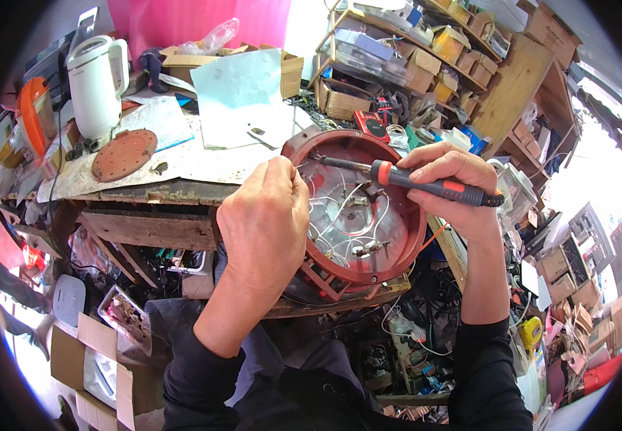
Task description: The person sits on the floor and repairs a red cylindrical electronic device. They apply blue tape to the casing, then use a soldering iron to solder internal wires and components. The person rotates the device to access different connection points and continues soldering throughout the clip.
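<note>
Over a round red-brown plastic housing (pixel 415 237) on the wooden bench (pixel 354 304), the right hand (pixel 461 169) grasps a dark-grey-and-red soldering iron (pixel 440 187), its tip near the clenched left hand (pixel 264 208) (any contents hidden), so a slip could burn fingers or scorch thin white wires (pixel 342 206).

Plain black sleeves (pixel 487 377) cover my arms down to the forearms, ending well short of the wrists; past the cuffs (pixel 485 330), my left hand (pixel 264 212) and right hand (pixel 454 179) are bare; my top (pixel 300 406) is black too, with a thin, pale loop (pixel 331 388) showing on its front; my trousers (pixel 257 366) are a muted greyish purple, softly creased.
</note>
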The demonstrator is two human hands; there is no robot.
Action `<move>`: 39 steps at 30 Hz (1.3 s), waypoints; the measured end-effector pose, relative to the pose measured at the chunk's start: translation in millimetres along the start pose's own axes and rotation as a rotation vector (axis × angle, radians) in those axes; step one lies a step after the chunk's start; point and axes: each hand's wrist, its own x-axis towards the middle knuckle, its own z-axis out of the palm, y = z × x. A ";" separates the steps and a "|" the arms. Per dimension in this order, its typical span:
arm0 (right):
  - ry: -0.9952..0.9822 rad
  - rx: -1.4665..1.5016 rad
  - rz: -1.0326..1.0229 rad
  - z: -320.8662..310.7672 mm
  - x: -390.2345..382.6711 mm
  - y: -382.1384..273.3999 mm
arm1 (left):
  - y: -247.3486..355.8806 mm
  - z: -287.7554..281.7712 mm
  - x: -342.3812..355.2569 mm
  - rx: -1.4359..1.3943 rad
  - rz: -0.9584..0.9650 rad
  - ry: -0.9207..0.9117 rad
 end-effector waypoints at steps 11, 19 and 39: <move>0.009 -0.021 -0.004 -0.4 1.3 -1.4 | -0.9 -1.5 -0.5 0.054 -0.002 -0.042; -0.001 -0.042 -0.015 -1.8 3.8 -3.4 | -0.5 -0.3 0.1 0.004 0.013 0.000; -0.002 -0.017 -0.009 -1.8 2.5 -0.3 | -0.3 -0.1 -0.1 0.002 0.003 0.001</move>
